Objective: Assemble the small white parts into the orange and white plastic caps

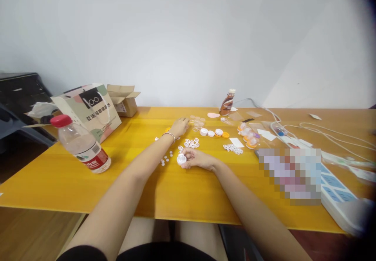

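My right hand (195,160) is closed round a small round white part (181,158) above the table, with its fingers pinched at the part's right side. Farther forward, my left hand (179,127) reaches over the table beside a group of clear round discs (197,122); its fingertips are too small and blurred to show what they touch. Between and beside the hands lie patterned white pieces (191,143). Small white discs (167,160) are scattered left of my right hand. A row of white and orange round cases (210,133) stands to the right.
A red-capped bottle (85,147), paper bag (95,112) and cardboard box (125,102) stand at the left. A brown bottle (227,103) is at the back. Wrapped round pieces (249,135), white cables (329,132) and a power strip (337,198) lie at the right.
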Tool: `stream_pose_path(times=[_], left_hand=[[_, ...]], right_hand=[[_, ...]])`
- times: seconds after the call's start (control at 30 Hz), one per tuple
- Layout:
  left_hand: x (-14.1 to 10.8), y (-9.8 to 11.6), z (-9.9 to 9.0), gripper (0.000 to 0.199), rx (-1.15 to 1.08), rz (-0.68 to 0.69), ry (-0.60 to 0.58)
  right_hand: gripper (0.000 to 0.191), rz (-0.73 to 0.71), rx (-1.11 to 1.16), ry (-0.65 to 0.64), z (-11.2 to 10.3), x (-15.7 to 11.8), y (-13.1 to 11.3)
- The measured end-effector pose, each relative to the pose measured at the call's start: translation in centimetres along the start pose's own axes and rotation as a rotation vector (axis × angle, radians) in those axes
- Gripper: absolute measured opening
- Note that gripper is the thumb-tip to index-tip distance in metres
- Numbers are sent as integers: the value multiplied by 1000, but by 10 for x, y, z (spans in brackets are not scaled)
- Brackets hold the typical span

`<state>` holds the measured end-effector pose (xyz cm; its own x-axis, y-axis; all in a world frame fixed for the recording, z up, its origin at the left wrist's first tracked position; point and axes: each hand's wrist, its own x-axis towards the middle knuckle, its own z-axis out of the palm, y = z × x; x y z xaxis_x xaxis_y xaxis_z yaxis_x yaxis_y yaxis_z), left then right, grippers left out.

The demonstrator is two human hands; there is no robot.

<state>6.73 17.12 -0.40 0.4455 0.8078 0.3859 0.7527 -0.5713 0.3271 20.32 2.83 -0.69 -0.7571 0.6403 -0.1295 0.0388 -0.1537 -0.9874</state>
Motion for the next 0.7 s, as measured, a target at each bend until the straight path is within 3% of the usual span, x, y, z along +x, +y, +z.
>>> stream_pose_path(times=[0.2,0.3,0.4,0.53,0.7], left_hand=[[-18,4,-28,24,-145,-106,219],[-45,17,-43,24,-525,-192,366],[-87,33,-54,26,-813,-195,354],[-133,46,-62,27,-906,-194,320],[-145,50,-63,28,-916,-167,254]], right_hand=[[39,1,4,34,0,2,1],[39,-4,13,71,1,3,1],[38,-1,15,116,3,3,0],[36,5,-1,181,6,4,0],[35,0,-6,201,7,4,-1]])
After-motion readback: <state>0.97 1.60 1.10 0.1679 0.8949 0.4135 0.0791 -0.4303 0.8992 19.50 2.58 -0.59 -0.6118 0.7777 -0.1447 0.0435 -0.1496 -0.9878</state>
